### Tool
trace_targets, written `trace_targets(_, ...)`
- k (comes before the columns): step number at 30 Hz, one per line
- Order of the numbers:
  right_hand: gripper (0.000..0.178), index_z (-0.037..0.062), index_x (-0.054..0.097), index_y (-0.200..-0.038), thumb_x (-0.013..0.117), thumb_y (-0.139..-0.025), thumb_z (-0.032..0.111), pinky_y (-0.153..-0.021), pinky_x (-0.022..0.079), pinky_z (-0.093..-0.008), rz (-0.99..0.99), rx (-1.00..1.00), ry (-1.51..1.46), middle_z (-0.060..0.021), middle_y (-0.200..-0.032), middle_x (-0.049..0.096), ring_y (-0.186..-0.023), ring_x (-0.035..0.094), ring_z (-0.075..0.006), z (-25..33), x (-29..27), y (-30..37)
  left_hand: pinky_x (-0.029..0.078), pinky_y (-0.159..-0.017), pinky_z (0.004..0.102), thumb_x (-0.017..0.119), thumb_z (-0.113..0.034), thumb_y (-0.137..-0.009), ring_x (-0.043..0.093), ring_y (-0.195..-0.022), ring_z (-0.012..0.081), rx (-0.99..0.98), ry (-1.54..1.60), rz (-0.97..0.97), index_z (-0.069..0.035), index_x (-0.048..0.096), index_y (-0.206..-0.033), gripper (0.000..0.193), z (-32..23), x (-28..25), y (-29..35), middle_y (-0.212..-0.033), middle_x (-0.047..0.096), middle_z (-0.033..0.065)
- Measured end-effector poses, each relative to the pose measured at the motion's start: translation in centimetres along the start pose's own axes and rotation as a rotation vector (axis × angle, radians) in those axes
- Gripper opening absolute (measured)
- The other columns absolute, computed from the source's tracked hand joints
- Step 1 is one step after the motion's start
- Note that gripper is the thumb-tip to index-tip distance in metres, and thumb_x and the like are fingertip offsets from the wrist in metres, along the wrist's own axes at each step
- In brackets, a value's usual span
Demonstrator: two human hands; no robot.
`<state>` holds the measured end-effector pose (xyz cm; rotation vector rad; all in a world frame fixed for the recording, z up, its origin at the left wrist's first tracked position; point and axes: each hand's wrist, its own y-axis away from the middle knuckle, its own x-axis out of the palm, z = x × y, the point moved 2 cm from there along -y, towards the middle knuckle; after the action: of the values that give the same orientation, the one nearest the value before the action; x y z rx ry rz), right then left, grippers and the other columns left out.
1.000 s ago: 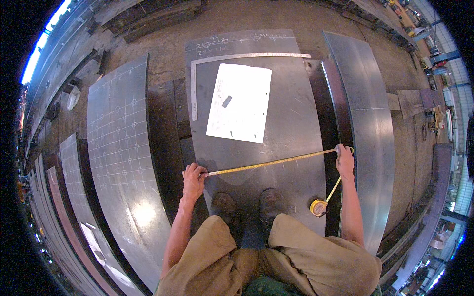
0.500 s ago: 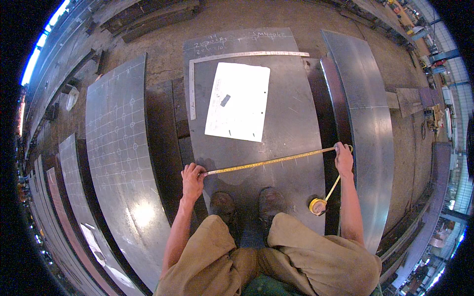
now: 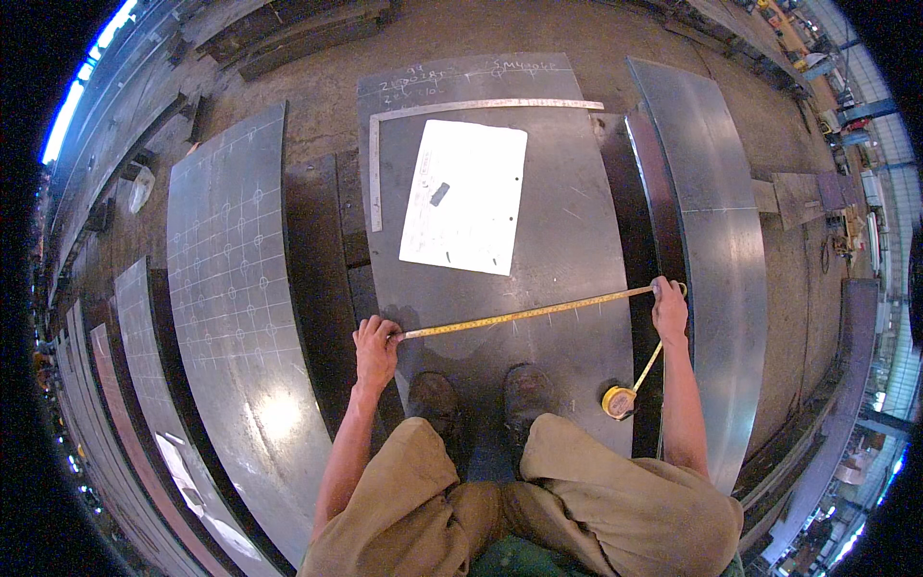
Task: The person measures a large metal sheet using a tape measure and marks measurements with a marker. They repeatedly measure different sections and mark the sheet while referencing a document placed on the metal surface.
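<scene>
A yellow tape measure blade (image 3: 529, 313) stretches across the grey steel plate (image 3: 567, 231) I squat on. Its end is pinched in my left hand (image 3: 377, 351) at the plate's left edge. At the right edge, my right hand (image 3: 670, 310) grips the blade, thumb and fingers closed on it. From there the blade doubles back down to the round yellow tape case (image 3: 618, 402), which lies on the plate by my right shoe. Short chalk marks show just below the stretched blade. What my curled lower fingers do is partly hidden.
Ahead on the plate lie a white paper sheet (image 3: 471, 197), a small dark block (image 3: 439, 194) on it, and an L-shaped steel square (image 3: 481, 108). A plate with a chalked grid (image 3: 231, 250) is at left, another plate (image 3: 716, 250) at right, with dark gaps between.
</scene>
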<state>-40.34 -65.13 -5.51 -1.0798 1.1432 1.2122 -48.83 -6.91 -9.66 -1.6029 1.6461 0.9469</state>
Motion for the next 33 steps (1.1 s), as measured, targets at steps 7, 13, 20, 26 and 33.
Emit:
trace_targets(7,0.010,0.0112,0.056,-0.110,0.048,-0.106,0.017,-0.069,0.050,-0.0534,0.003,0.000,-0.025,-0.0190,-0.098,0.059,-0.088,0.061,-0.0467,0.10,-0.06,0.03,0.040,-0.082,0.0463,0.070,-0.017,-0.088,0.053,-0.098,0.0322,0.011,0.022,-0.015,-0.011,0.065,-0.095,0.010,0.24,0.17,0.00,-0.095,0.055,0.0065)
trace_targets(13,0.014,0.0135,0.058,-0.111,0.046,-0.105,0.018,-0.071,0.050,-0.0569,0.044,0.035,-0.016,-0.0206,-0.102,0.059,-0.091,0.060,-0.0487,-0.20,0.16,0.04,0.040,-0.081,0.0468,0.070,-0.014,-0.086,0.053,-0.098,0.0328,0.006,0.012,-0.030,-0.012,0.066,-0.095,0.010,0.01,0.10,0.11,-0.095,0.055,0.0071)
trace_targets(20,0.015,0.0133,0.057,-0.111,0.046,-0.106,0.021,-0.073,0.051,-0.0566,0.038,0.028,-0.022,-0.0213,-0.103,0.059,-0.091,0.060,-0.0488,0.01,0.03,0.06,0.041,-0.081,0.0490,0.069,-0.014,-0.086,0.053,-0.099,0.0339,-0.002,0.017,-0.015,-0.012,0.066,-0.094,0.009,0.02,-0.04,-0.09,-0.095,0.055,0.0079)
trace_targets(26,0.015,0.0134,0.058,-0.111,0.046,-0.106,0.022,-0.072,0.051,-0.0554,0.036,0.030,-0.018,-0.0194,-0.104,0.060,-0.092,0.061,-0.0475,0.12,-0.12,0.10,0.041,-0.081,0.0491,0.069,-0.014,-0.086,0.054,-0.098,0.0339,0.001,0.022,-0.018,-0.012,0.066,-0.094,0.009,-0.21,-0.17,-0.19,-0.095,0.055,0.0079)
trace_targets(33,0.015,0.0120,0.058,-0.111,0.047,-0.106,0.020,-0.071,0.051,-0.0547,0.006,0.011,-0.016,-0.0188,-0.101,0.059,-0.091,0.061,-0.0463,0.17,0.03,0.08,0.040,-0.081,0.0468,0.070,-0.013,-0.086,0.054,-0.097,0.0311,0.013,-0.038,-0.021,-0.013,0.067,-0.095,0.009,-0.13,0.12,-0.14,-0.095,0.055,0.0058)
